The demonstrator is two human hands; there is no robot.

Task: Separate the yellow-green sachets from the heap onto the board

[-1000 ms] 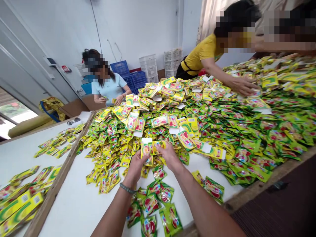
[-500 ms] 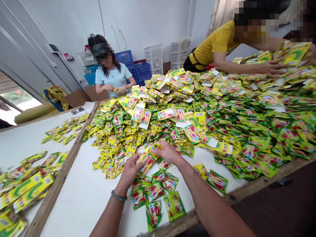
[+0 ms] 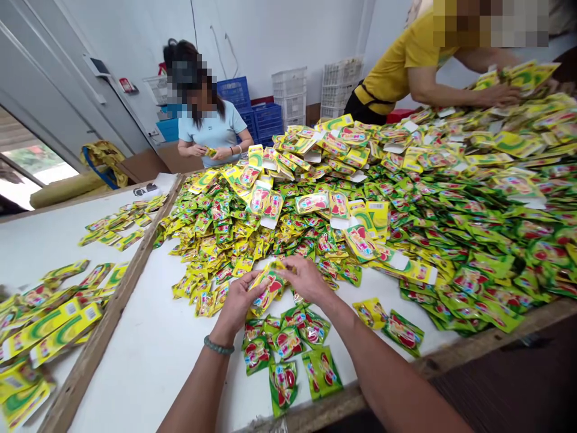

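Observation:
A small yellow, red and green carton (image 3: 269, 287) is in my left hand (image 3: 238, 299), thumb across its printed face and fingers behind. At the carton's upper end, my right hand (image 3: 306, 279) is closed in a pinch on a yellow sachet (image 3: 276, 266), mostly hidden by the fingers. How far the sachet is inside the carton cannot be made out. Below my hands, several green sachets (image 3: 288, 343) lie on the white tabletop (image 3: 148, 337). A yellow sachet (image 3: 370, 313) and another green sachet (image 3: 404, 332) rest beside my right forearm.
A large heap of sachets (image 3: 433, 222) with flat cartons (image 3: 360, 240) on top spreads beyond my hands. Left of a wooden divider (image 3: 117, 294) lie filled-looking cartons (image 3: 67, 331). Two co-workers stand across the table, one in light blue (image 3: 211, 129), one in yellow (image 3: 396, 63). Crates (image 3: 268, 123) stand behind.
My right fingers have come closer over the carton's upper end, and less of the yellow sachet shows. The co-worker in yellow has drawn cartons farther back. The view has shifted slightly.

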